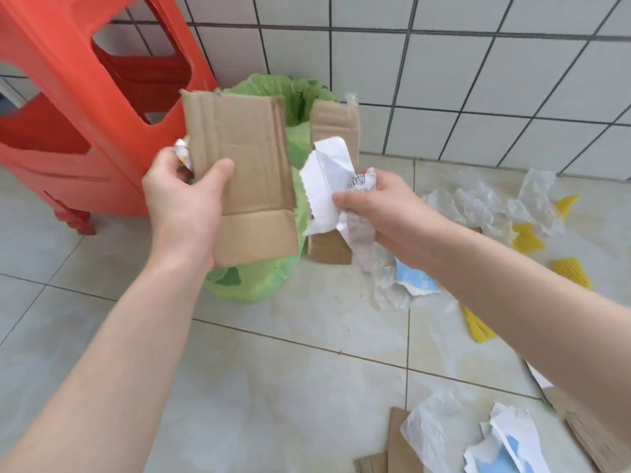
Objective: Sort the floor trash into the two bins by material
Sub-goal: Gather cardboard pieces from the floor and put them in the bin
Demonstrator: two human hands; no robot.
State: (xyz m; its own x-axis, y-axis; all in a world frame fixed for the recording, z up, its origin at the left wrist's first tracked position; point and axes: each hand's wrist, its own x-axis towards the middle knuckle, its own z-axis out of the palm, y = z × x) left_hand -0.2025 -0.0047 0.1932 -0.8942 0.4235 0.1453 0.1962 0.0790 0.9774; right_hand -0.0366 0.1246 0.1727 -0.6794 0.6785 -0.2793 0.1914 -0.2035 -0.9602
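Observation:
My left hand (184, 196) grips a flat brown cardboard piece (246, 172) held upright over the bin lined with a green bag (304, 97); a small crumpled white scrap (182, 150) shows behind its fingers. My right hand (379, 206) is closed on torn white paper (327, 179) with a printed code, together with a narrower cardboard strip (333, 128) behind it. Both hands are right in front of the green bin, which the cardboard partly hides.
A red plastic stool (85, 97) stands left of the bin against the tiled wall. Crumpled clear plastic (485, 206), yellow scraps (526, 240), blue-white paper (416, 281) and brown cardboard (399, 438) lie on the floor at right and lower right.

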